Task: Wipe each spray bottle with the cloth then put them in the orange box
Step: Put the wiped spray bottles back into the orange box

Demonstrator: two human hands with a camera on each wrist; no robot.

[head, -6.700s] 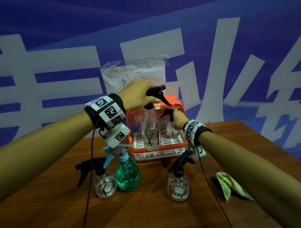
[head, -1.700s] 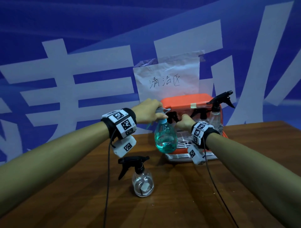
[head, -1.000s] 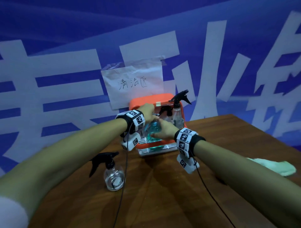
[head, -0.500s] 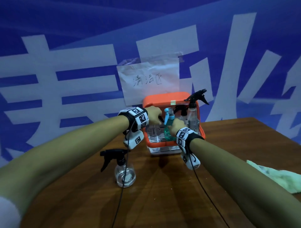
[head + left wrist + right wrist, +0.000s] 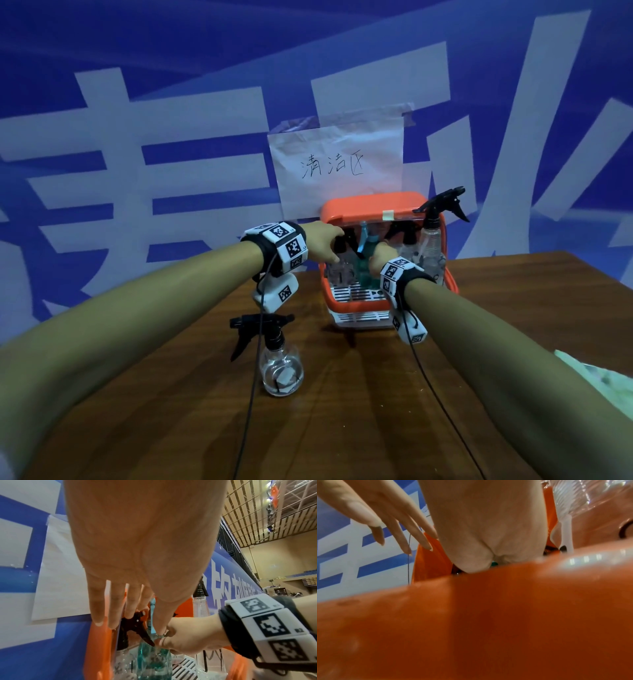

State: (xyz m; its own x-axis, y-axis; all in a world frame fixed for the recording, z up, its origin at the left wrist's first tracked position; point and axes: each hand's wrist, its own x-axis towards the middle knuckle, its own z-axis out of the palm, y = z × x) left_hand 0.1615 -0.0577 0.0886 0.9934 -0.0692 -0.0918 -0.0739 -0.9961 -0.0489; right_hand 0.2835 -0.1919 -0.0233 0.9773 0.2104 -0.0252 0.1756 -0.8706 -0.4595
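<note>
The orange box [image 5: 383,210] stands at the table's back, with several spray bottles in it. My right hand [image 5: 379,255] grips the neck of the green spray bottle [image 5: 364,272], which stands inside the box. In the left wrist view the right hand [image 5: 185,635] curls round the green bottle [image 5: 154,660]. My left hand [image 5: 325,245] reaches in beside it, fingers straight, its fingertips [image 5: 130,615] at the black trigger of a clear bottle [image 5: 135,623]. One clear spray bottle [image 5: 281,370] stands on the table in front. The green cloth [image 5: 596,375] lies at the right edge.
A tall clear bottle [image 5: 433,246] stands in the box's right side, its trigger above the rim. A paper sign [image 5: 339,164] hangs on the blue banner behind. The box's front wall [image 5: 471,615] fills the right wrist view. Wrist cables trail over the wooden table [image 5: 342,411].
The green bottle has gone from in front of the box down into it. My left hand has come off its top and now lies straight-fingered beside it; my right hand still grips it.
</note>
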